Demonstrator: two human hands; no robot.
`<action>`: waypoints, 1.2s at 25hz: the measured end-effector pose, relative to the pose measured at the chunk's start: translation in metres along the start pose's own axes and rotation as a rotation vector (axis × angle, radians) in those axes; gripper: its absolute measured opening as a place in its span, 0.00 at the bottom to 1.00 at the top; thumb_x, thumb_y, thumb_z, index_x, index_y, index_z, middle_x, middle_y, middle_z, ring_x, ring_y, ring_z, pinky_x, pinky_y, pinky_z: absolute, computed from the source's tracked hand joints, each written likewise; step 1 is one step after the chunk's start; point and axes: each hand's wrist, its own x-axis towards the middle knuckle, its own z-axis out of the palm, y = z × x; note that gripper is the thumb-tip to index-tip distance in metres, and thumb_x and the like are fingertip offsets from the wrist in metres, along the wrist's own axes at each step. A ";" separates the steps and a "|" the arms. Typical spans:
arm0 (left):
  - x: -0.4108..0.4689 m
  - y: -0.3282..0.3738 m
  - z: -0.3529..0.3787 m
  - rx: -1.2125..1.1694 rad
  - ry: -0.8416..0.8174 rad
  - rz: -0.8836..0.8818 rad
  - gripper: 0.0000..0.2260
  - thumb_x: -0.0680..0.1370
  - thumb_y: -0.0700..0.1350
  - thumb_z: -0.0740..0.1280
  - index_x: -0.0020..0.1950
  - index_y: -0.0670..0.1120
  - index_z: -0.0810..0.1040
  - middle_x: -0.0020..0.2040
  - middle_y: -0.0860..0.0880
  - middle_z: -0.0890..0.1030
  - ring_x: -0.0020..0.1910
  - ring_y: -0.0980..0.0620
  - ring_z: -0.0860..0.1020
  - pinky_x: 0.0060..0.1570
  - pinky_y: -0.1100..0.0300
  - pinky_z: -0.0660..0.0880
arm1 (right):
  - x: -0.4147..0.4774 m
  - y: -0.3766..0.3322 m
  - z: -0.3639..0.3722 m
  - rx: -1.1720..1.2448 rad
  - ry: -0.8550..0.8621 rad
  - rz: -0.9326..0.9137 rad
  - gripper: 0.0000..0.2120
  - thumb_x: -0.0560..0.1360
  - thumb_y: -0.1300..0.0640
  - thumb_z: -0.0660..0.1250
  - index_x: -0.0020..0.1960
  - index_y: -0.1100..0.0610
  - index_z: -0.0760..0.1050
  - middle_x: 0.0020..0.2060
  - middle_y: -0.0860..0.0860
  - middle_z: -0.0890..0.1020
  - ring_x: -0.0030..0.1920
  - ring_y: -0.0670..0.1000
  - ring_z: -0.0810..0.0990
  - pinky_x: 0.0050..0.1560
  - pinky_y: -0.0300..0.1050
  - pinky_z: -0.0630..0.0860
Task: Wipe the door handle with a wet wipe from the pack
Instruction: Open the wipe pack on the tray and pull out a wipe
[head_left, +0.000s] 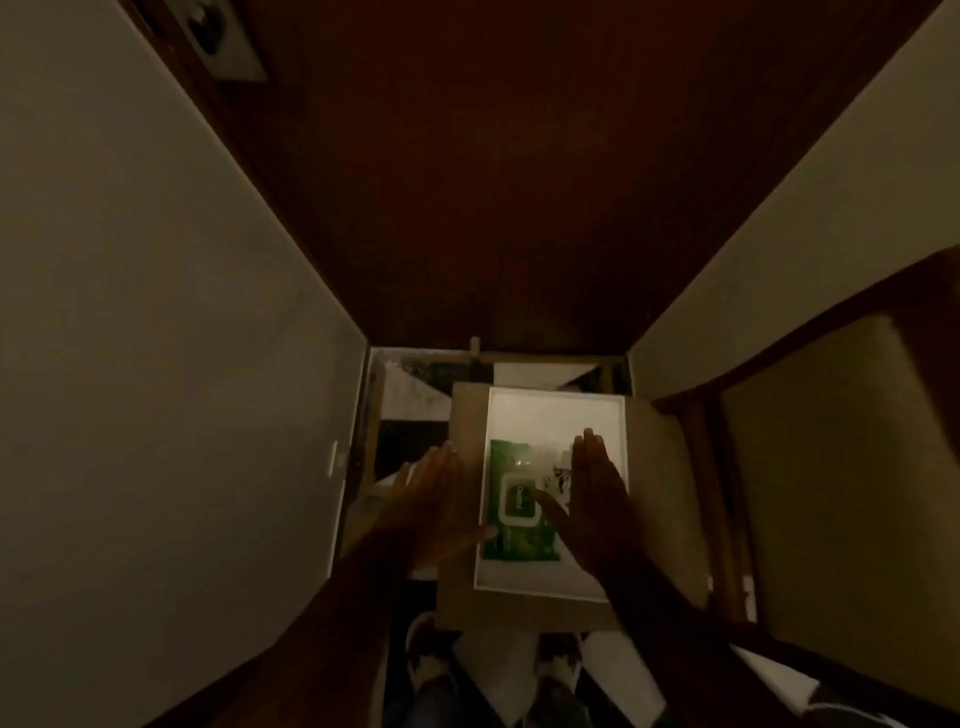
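**Both hands hovering flat around the green wipe pack on a white tray**

The green wet wipe pack (519, 501) is lying flat in the lower centre of the frame, its long axis running up and down the picture, with its pale-rimmed flip lid (519, 503) facing up at the middle of the pack. The lid is looking closed, though the dim light is making that hard to confirm.

The pack is sitting in the lower left part of a white rectangular tray (556, 410), which is also lying lengthwise up the frame. Nothing else in the tray is showing clearly; a small dark printed patch is showing just right of the pack. The tray is resting on a brown box-like stand (467, 415).

The left hand (431, 499) is reaching in flat with fingers spread, mostly over the stand, its thumb touching or nearly touching the pack's left edge. The right hand (597, 499) is stretching flat over the tray's right side, fingers together and pointing up the frame, thumb angling onto the pack beside the lid. Neither hand is gripping anything.

A dark red-brown door (493, 182) is filling the upper centre, pale walls (130, 312) are flanking it, and black-and-white floor tiles (415, 400) are showing below.
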 end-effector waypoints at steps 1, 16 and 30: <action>0.007 0.000 0.015 -0.044 -0.014 -0.030 0.56 0.68 0.74 0.66 0.84 0.51 0.43 0.86 0.47 0.48 0.84 0.43 0.48 0.81 0.41 0.47 | -0.001 0.003 0.018 0.010 -0.023 0.029 0.47 0.82 0.39 0.69 0.85 0.66 0.49 0.84 0.62 0.52 0.84 0.61 0.52 0.83 0.59 0.60; 0.084 -0.032 0.192 -0.006 0.068 -0.108 0.46 0.76 0.69 0.52 0.83 0.38 0.49 0.84 0.38 0.56 0.82 0.39 0.58 0.77 0.41 0.62 | 0.039 -0.015 0.141 -0.082 -0.040 0.131 0.27 0.80 0.45 0.74 0.67 0.64 0.75 0.67 0.63 0.76 0.66 0.63 0.75 0.57 0.51 0.82; 0.092 -0.012 0.149 -0.067 0.305 0.025 0.27 0.80 0.57 0.67 0.75 0.44 0.72 0.73 0.42 0.76 0.72 0.41 0.74 0.68 0.46 0.72 | 0.009 0.030 0.134 0.941 0.324 0.621 0.09 0.87 0.62 0.65 0.63 0.56 0.82 0.46 0.47 0.84 0.45 0.47 0.83 0.41 0.22 0.74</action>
